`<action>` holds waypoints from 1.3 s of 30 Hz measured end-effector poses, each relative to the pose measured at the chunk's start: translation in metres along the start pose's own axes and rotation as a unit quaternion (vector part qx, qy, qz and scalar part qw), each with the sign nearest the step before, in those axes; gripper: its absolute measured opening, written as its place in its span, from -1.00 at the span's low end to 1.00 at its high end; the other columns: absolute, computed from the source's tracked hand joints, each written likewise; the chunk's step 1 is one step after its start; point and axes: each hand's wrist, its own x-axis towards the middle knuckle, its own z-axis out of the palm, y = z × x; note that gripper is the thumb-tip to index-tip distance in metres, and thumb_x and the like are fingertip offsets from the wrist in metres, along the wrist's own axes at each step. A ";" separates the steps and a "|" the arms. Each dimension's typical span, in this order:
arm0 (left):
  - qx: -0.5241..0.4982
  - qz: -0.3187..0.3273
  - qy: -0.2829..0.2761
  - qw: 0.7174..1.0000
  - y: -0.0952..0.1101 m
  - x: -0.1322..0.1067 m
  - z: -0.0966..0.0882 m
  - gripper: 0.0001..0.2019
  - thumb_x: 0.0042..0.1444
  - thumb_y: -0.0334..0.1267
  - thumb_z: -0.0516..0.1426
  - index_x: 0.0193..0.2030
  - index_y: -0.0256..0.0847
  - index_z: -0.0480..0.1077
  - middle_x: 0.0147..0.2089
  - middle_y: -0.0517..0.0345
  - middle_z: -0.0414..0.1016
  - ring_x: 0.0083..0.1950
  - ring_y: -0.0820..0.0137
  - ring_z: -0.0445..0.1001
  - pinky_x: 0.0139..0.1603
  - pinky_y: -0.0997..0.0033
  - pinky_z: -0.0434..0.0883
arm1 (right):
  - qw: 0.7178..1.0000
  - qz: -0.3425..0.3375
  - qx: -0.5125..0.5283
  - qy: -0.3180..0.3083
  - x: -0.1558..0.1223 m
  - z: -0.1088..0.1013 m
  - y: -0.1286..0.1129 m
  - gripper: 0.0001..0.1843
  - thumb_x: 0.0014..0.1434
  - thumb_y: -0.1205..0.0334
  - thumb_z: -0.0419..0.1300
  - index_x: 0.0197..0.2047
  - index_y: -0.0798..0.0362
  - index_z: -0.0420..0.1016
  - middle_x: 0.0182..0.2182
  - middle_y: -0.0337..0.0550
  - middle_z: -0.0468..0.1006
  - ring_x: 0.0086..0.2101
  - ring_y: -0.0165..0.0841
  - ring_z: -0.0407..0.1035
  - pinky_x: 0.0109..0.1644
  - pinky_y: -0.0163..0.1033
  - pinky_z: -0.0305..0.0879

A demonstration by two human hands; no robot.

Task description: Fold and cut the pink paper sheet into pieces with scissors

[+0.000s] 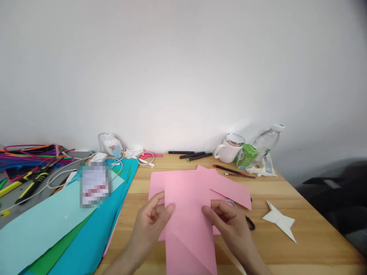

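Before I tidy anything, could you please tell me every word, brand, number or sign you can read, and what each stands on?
Nothing can be quoted with certainty.
Green box: pale lettering, too blurred to read.
White bottle: reddish print, too small.
Pale object on the light-blue paper: pixelated, red band unreadable.
Packet: label too small.
Pencil: markings too small.
Held pink paper: no writing shows.

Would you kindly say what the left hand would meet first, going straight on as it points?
The left hand already touches the long pink paper strip, so that comes first; depth beyond is hard to judge.
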 end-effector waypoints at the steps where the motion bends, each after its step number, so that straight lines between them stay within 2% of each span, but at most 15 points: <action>1: -0.014 -0.012 0.018 1.000 0.003 0.001 -0.001 -0.57 0.01 -0.07 0.17 0.00 -0.24 0.38 -0.63 0.28 0.36 -0.60 0.50 0.31 -0.54 0.55 0.29 | 1.000 0.010 0.002 -0.012 -0.001 0.002 0.001 -0.63 0.02 0.03 0.23 -0.62 0.12 0.34 -0.68 -0.34 0.13 -0.62 -0.51 0.00 -0.60 -0.40 -0.06; 3: -0.041 -0.028 0.038 0.998 0.009 0.002 -0.003 -0.57 -0.02 -0.07 0.19 -0.02 -0.25 0.40 -0.61 0.26 0.41 -0.59 0.49 0.32 -0.53 0.53 0.30 | 0.999 0.030 0.015 -0.038 -0.004 0.007 0.004 -0.64 0.01 0.02 0.23 -0.61 0.13 0.37 -0.69 -0.35 0.12 -0.63 -0.52 -0.02 -0.60 -0.40 -0.07; 6: -0.080 -0.032 0.047 0.995 0.012 0.001 -0.004 -0.62 -0.05 -0.08 0.22 -0.11 -0.25 0.46 -0.57 0.21 0.46 -0.60 0.50 0.31 -0.56 0.54 0.29 | 0.996 0.049 0.041 -0.063 -0.007 0.010 0.004 -0.65 0.01 -0.01 0.22 -0.52 0.15 0.46 -0.68 -0.31 0.21 -0.62 -0.51 0.02 -0.58 -0.39 -0.02; 11: -0.118 -0.034 0.038 0.992 0.007 -0.002 -0.004 -0.73 -0.07 -0.11 0.24 -0.26 -0.22 0.51 -0.60 0.24 0.42 -0.59 0.52 0.31 -0.56 0.58 0.26 | 0.996 0.064 0.038 -0.046 -0.008 0.012 -0.001 -0.61 0.05 -0.06 0.18 -0.49 0.14 0.43 -0.67 -0.34 0.12 -0.61 -0.51 0.00 -0.59 -0.41 0.01; 13: -0.115 -0.055 0.030 0.991 0.006 -0.004 -0.004 -0.73 -0.09 -0.10 0.25 -0.28 -0.23 0.51 -0.63 0.27 0.38 -0.61 0.53 0.28 -0.59 0.58 0.24 | 0.997 0.063 0.040 -0.027 -0.007 0.013 -0.005 -0.60 0.04 -0.09 0.17 -0.48 0.13 0.41 -0.66 -0.34 0.12 -0.60 -0.50 0.01 -0.58 -0.40 0.05; 17: -0.108 -0.110 0.038 0.987 0.006 -0.009 -0.001 -0.69 -0.12 -0.04 0.25 -0.30 -0.22 0.51 -0.65 0.29 0.34 -0.65 0.55 0.23 -0.64 0.58 0.20 | 0.999 0.043 0.025 0.009 -0.005 0.015 -0.012 -0.58 0.03 -0.09 0.16 -0.52 0.14 0.41 -0.65 -0.34 0.10 -0.60 -0.50 -0.02 -0.58 -0.39 -0.03; 26: -0.119 -0.103 0.044 0.987 0.006 -0.012 0.000 -0.68 -0.12 0.01 0.24 -0.50 -0.26 0.48 -0.70 0.29 0.28 -0.68 0.57 0.16 -0.69 0.58 0.05 | 0.998 0.053 -0.017 -0.021 -0.009 0.016 -0.013 -0.58 0.07 -0.11 0.11 -0.50 0.11 0.40 -0.65 -0.32 0.09 -0.59 -0.46 -0.01 -0.58 -0.38 0.01; 32: -0.121 -0.097 0.026 0.987 0.009 -0.015 0.002 -0.71 -0.12 -0.03 0.25 -0.47 -0.26 0.51 -0.64 0.21 0.40 -0.61 0.50 0.27 -0.61 0.54 0.16 | 0.999 0.045 -0.024 0.005 -0.008 0.019 -0.024 -0.56 0.06 -0.10 0.13 -0.60 0.09 0.30 -0.67 -0.34 0.03 -0.60 -0.48 -0.10 -0.58 -0.36 -0.17; 39: -0.192 -0.122 0.003 0.974 0.011 -0.015 -0.001 -0.72 -0.06 -0.07 0.24 -0.46 -0.30 0.53 -0.52 0.11 0.52 -0.55 0.47 0.36 -0.51 0.49 0.28 | 0.999 0.036 -0.036 -0.001 -0.008 0.021 -0.022 -0.55 0.07 -0.08 0.11 -0.64 0.07 0.20 -0.65 -0.34 -0.03 -0.59 -0.48 -0.11 -0.56 -0.35 -0.18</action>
